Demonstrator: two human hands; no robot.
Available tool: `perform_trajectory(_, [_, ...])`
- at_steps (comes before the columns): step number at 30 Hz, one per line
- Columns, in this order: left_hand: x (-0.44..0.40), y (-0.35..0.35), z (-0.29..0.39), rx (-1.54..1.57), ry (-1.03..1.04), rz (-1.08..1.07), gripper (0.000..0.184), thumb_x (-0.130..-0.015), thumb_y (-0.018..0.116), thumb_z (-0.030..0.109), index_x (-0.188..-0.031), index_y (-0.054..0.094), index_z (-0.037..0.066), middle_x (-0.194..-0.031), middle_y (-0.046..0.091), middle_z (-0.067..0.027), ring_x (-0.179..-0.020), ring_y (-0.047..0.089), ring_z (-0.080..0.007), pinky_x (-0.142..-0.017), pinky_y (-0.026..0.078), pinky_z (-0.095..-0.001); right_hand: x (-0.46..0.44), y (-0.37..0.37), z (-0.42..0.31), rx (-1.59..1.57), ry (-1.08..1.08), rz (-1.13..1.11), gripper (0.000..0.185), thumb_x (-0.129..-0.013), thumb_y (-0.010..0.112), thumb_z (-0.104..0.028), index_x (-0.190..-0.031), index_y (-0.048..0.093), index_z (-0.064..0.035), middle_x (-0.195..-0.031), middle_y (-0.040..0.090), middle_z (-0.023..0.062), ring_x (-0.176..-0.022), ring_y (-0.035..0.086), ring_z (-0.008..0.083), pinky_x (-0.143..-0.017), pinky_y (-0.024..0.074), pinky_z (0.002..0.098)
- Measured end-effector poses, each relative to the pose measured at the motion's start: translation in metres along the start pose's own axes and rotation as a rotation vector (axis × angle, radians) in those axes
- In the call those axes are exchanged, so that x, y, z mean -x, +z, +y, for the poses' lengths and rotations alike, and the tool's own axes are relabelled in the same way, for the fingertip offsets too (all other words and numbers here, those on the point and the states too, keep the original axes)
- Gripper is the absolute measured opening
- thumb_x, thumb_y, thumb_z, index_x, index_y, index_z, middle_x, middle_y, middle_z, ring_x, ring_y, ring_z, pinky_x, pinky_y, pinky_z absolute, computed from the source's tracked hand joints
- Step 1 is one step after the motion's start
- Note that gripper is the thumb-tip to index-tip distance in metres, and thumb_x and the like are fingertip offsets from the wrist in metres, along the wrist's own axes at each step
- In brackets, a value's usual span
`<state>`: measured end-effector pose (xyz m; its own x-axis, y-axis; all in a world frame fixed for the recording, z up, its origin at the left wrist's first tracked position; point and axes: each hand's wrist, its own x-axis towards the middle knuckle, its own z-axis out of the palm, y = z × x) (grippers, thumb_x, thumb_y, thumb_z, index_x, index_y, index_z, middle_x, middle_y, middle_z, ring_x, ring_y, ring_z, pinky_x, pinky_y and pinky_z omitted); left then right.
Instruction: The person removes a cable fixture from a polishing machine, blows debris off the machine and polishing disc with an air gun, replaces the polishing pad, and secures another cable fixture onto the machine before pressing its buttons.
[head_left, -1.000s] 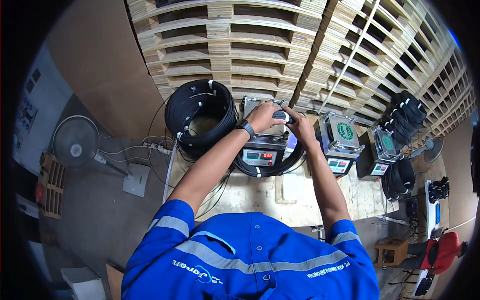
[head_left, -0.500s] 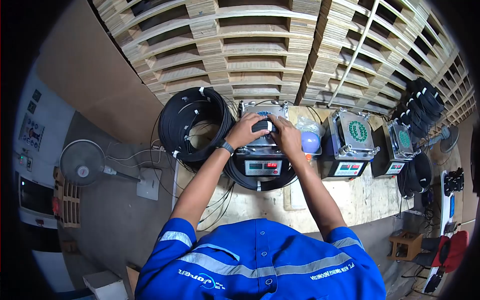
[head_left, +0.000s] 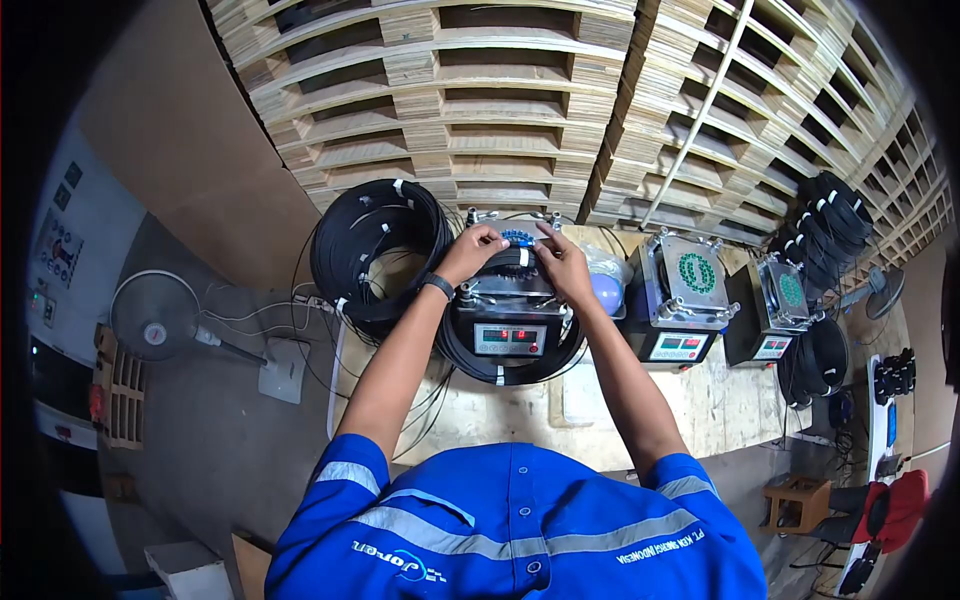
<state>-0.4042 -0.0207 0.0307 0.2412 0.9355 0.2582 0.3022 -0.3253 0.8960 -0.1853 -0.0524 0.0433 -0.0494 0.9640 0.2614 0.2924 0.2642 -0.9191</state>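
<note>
A grey polishing-type machine [head_left: 510, 290] with a red digital display stands in front of me. On its top sits a ring of small blue pieces [head_left: 518, 238], with a black cable coil [head_left: 508, 260] bound by a white band just before it. My left hand [head_left: 470, 254] is at the left of the ring, thumb and fingertips drawn together; whatever lies between them is too small to make out. At the right of the ring and coil, my right hand [head_left: 566, 268] has its fingers apart, the index stretched forward.
A large black cable coil [head_left: 380, 250] stands left of the machine; another coil surrounds its base. A purple round object [head_left: 606, 293] and two similar machines [head_left: 685, 290] with green rings are to the right. Stacked wooden pallets [head_left: 510, 100] rise behind. A fan [head_left: 155, 315] stands left.
My hands have lifted off the cable coil and moved apart, uncovering the blue ring. The display reading has changed. The whole view has shifted slightly.
</note>
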Motion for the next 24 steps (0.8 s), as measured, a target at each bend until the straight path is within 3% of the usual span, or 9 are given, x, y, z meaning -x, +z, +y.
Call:
perform_trajectory(4, [-0.007,0.007,-0.017,-0.056,-0.070,0.075,0.018,-0.096,0.064,0.018,-0.099,0.061,0.001,-0.091,0.067,-0.0056,-0.083,0.062,-0.0125,-0.077,0.048,-0.0262,-0.025,-0.007,0.007,0.038,0.082,-0.168,0.033,-0.092,0.067,-0.015,-0.122,0.065,-0.0005,-0.096,0.073,0.0088,-0.085,0.064,0.0123,-0.078,0.0510,0.0267])
perform_trajectory(5, [-0.014,0.011,-0.030,0.138,-0.040,0.126,0.018,-0.098,0.060,0.018,-0.099,0.057,0.001,-0.089,0.067,-0.0086,-0.079,0.064,-0.0141,-0.072,0.050,-0.0284,-0.032,-0.009,0.005,0.099,0.119,-0.236,0.029,-0.091,0.067,-0.014,-0.117,0.068,0.0000,-0.095,0.073,0.0087,-0.085,0.064,0.0121,-0.079,0.0509,0.0269])
perform_trajectory(7, [-0.015,0.002,-0.020,0.000,-0.115,0.186,0.020,-0.098,0.059,0.020,-0.100,0.056,0.000,-0.086,0.068,-0.0110,-0.076,0.066,-0.0164,-0.069,0.052,-0.0316,-0.038,-0.011,0.002,0.194,0.146,-0.320,0.022,-0.090,0.066,-0.013,-0.106,0.072,0.0016,-0.093,0.074,0.0097,-0.086,0.065,0.0126,-0.080,0.0510,0.0279])
perform_trajectory(8, [-0.013,-0.004,-0.016,-0.141,-0.047,0.268,0.021,-0.094,0.063,0.021,-0.093,0.058,0.000,-0.080,0.069,-0.0154,-0.071,0.067,-0.0261,-0.064,0.051,-0.0377,-0.036,-0.013,0.002,0.191,0.145,-0.322,0.022,-0.090,0.066,-0.013,-0.106,0.072,0.0016,-0.093,0.074,0.0097,-0.086,0.065,0.0126,-0.080,0.0510,0.0279])
perform_trajectory(10, [-0.004,-0.020,-0.001,-0.346,-0.049,0.362,0.020,-0.091,0.065,0.020,-0.092,0.060,0.001,-0.077,0.068,-0.0181,-0.072,0.068,-0.0330,-0.063,0.051,-0.0401,-0.034,-0.023,0.007,0.340,0.056,-0.291,0.023,-0.090,0.064,-0.016,-0.107,0.072,-0.0021,-0.098,0.073,0.0174,-0.091,0.070,0.0253,-0.082,0.0519,0.0328])
perform_trajectory(13, [0.019,-0.051,0.019,-0.440,-0.094,0.309,0.018,-0.089,0.066,0.018,-0.087,0.061,0.001,-0.077,0.067,-0.0180,-0.072,0.067,-0.0348,-0.062,0.051,-0.0415,-0.025,-0.050,0.006,0.200,0.156,-0.271,0.025,-0.094,0.060,-0.018,-0.110,0.067,-0.0003,-0.092,0.071,0.0131,-0.084,0.067,0.0228,-0.077,0.0518,0.0333])
perform_trajectory(17, [0.053,-0.077,0.032,-0.334,-0.394,0.033,0.016,-0.089,0.065,0.016,-0.082,0.063,0.002,-0.063,0.065,-0.0104,-0.058,0.065,-0.0201,-0.056,0.049,-0.0356,-0.005,-0.102,-0.032,0.079,0.406,-0.485,0.022,-0.096,0.056,-0.016,-0.113,0.066,-0.0057,-0.085,0.062,-0.0013,-0.071,0.056,0.0079,-0.056,0.0425,0.0231])
perform_trajectory(21, [0.070,-0.084,0.014,-0.401,-0.200,0.187,0.017,-0.091,0.065,0.016,-0.084,0.064,0.002,-0.064,0.063,-0.0074,-0.051,0.059,-0.0160,-0.051,0.045,-0.0314,0.012,-0.119,-0.042,-0.031,0.430,-0.641,0.022,-0.096,0.054,-0.014,-0.111,0.067,-0.0059,-0.082,0.062,-0.0029,-0.068,0.051,0.0050,-0.055,0.0397,0.0213])
perform_trajectory(24, [0.056,-0.088,0.070,-0.005,-0.532,-0.061,0.014,-0.094,0.065,0.018,-0.091,0.063,0.005,-0.062,0.052,0.0034,-0.054,0.046,-0.0047,-0.049,0.036,-0.0215,0.011,-0.111,-0.053,0.017,0.280,-0.482,0.027,-0.097,0.060,-0.027,-0.106,0.070,-0.0030,-0.079,0.063,-0.0023,-0.070,0.053,0.0077,-0.065,0.0440,0.0244])
